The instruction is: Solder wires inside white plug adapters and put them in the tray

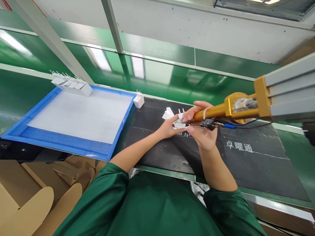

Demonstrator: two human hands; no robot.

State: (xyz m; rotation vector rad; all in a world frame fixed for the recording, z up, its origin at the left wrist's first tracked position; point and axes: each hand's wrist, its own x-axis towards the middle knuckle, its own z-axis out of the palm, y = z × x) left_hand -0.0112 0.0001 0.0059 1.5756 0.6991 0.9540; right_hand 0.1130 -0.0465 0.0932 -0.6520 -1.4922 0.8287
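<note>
A white plug charger [179, 124], its prongs pointing away from me, lies between my two hands above the black mat [162, 154]. My left hand [168, 128] is closed on its left side. At its right side are the fingertips and thumb of my right hand [205, 136], closed around its edge. A gold cylindrical tool [211, 112] passes over my right palm, and its narrow tip reaches the charger. Whether my right hand also touches the tool, I cannot tell. Just behind my left hand lies a crumpled white piece [168, 113].
The gold tool hangs on a grey metal arm [292, 88] from the right, with wires beneath. Left of the mat sits a blue tray [95, 151] lined with a white sheet, several white chargers [72, 84] at its far corner. Another charger [139, 100] stands beside it. Cardboard [31, 190] fills the lower left.
</note>
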